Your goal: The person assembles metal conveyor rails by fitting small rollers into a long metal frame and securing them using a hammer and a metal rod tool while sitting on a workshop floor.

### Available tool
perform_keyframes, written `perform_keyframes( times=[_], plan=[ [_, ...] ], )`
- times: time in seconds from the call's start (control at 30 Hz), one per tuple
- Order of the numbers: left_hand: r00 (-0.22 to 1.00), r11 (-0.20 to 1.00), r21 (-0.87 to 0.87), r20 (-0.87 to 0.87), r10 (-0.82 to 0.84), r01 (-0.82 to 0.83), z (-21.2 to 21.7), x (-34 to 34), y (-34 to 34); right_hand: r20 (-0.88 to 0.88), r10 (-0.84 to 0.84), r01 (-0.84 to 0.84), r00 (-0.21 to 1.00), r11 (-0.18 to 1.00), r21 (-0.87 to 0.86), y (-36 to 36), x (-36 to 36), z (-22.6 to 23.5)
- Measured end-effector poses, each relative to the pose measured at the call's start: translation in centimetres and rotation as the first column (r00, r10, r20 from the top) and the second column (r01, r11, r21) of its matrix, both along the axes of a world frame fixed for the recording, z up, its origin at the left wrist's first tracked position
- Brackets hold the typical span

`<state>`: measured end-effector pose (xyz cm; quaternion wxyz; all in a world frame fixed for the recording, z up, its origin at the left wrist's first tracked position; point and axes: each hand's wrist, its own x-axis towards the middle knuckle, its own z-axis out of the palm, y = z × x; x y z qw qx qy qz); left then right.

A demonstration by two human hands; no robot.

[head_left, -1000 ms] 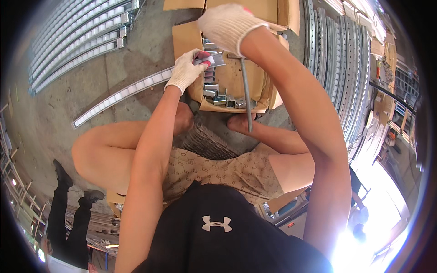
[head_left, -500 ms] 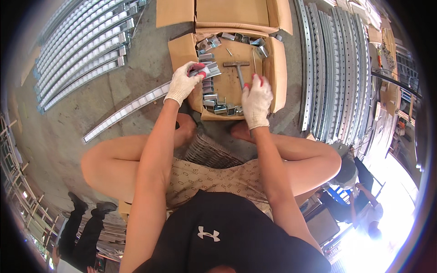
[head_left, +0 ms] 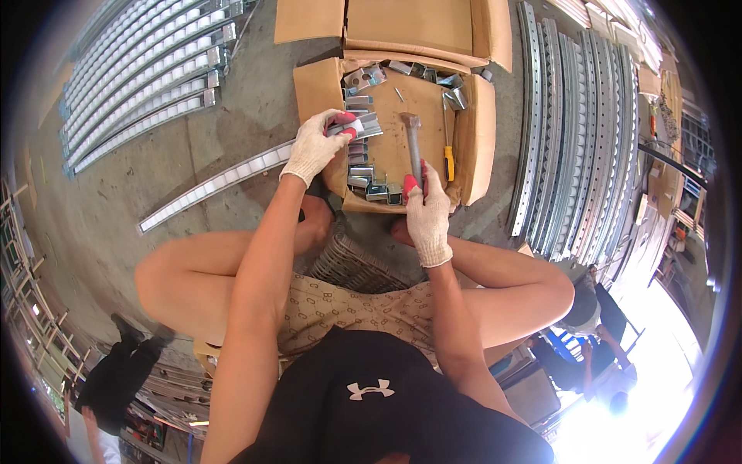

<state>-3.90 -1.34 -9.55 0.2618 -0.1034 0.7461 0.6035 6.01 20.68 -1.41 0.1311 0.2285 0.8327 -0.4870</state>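
Note:
My left hand (head_left: pixel 315 151), in a white knit glove with red fingertips, is closed on the end of a long metal roller rail (head_left: pixel 220 185) with white rollers. That end rests over the left side of an open cardboard box (head_left: pixel 478 143); the rest slants down to the floor on the left. My right hand (head_left: pixel 429 224), gloved alike, grips the handle of a hammer (head_left: pixel 413 143) at the box's near edge, its head upward over the box. A yellow-handled screwdriver (head_left: pixel 448 162) lies along the box's right side. Small metal brackets (head_left: pixel 362 172) line the box's left side.
Many roller rails (head_left: pixel 147 93) lie at the far left. Perforated metal rails (head_left: pixel 576 139) are stacked on the right. Another cardboard box (head_left: pixel 417 31) stands beyond. A woven basket-like thing (head_left: pixel 352 263) sits between my legs. Other people (head_left: pixel 127 379) are at the lower left and lower right.
My right hand has drawn the hammer toward me and raised it, its head turned. The screwdriver now lies free of that hand. My left hand keeps hold of the rail end.

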Motion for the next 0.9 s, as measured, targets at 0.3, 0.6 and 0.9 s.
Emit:
perform_keyframes(
  times=[0.3, 0.6, 0.9],
  plan=[
    [0.999, 0.999, -0.038, -0.043, 0.010, -0.012, -0.4, 0.1, 0.2, -0.134, -0.033, 0.019, 0.990, 0.994, -0.108, -2.2, 1.4, -3.6],
    [0.996, 0.999, -0.032, -0.086, 0.018, -0.021, -1.1, 0.2, -0.1, 0.006, -0.233, 0.213, 0.973, 0.878, -0.428, -3.2, 0.8, -0.6],
    [0.995, 0.999, 0.032, -0.096, 0.020, -0.017, -1.5, 0.3, -0.3, -0.089, -0.051, 0.036, 0.995, 0.985, -0.167, -3.9, 2.3, -3.0]
  ],
)
